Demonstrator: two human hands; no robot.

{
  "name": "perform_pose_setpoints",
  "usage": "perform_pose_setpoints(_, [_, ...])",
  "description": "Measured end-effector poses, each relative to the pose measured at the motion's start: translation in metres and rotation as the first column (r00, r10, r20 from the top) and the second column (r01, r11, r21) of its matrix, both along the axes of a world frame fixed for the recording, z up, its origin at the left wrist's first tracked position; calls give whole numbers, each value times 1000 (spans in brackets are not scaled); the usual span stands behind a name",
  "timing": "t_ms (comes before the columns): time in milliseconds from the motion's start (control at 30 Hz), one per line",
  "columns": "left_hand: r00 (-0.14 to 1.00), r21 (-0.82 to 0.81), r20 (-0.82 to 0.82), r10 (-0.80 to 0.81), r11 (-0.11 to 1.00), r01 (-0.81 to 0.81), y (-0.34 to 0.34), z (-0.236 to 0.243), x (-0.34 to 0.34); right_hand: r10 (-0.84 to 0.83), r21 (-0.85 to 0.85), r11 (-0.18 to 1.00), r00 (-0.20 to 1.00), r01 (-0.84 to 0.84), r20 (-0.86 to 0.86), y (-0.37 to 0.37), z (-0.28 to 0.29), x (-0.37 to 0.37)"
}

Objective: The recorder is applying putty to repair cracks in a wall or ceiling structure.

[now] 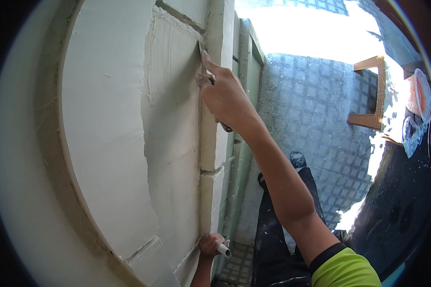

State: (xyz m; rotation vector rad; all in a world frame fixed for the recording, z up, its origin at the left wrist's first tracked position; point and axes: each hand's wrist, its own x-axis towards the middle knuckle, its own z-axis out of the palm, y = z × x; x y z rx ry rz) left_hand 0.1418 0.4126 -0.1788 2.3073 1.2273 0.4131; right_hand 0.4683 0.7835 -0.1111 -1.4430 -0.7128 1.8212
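My right hand is closed around a putty knife, its dark handle end showing below the palm. The index finger stretches along the thin blade, whose tip touches the upper right corner of a recessed panel. Whitish filler with rough streaks covers the panel's upper part. Low at the panel's right edge, my left hand is wrapped around a short white tube with its hollow end toward me. How far the tube runs inside the fist is hidden. White residue marks the right fingers.
A raised off-white frame with cracks borders the panel, and a green door or shutter stands behind it. On the tiled floor, a brown woven-pattern stool lies to the right, near an orange-and-white container and plastic wrap.
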Motion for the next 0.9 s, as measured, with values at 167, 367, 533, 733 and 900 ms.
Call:
perform_pose_setpoints(167, [1000, 15, -2, 26, 1000, -26, -3, -1, -2, -165, 343, 937, 946, 63, 279, -25, -30, -36])
perform_pose_setpoints(367, [1000, 21, 9, 15, 1000, -16, 5, -4, 1, -77, 151, 987, 994, 64, 81, -16, -15, -27])
perform_pose_setpoints(533, [1000, 13, 1, 18, 1000, -18, -3, -3, -3, -212, 454, 889, 932, 60, 293, -63, -42, -66])
perform_pose_setpoints(733, [1000, 15, 15, 16, 1000, -16, -1, -1, 3, -140, 303, 951, 963, 66, 229, -31, -20, -34])
perform_pose_setpoints(900, [1000, 13, 24, 4, 1000, -4, 4, -2, 2, -45, 325, 946, 995, 14, 89, -123, -26, -75])
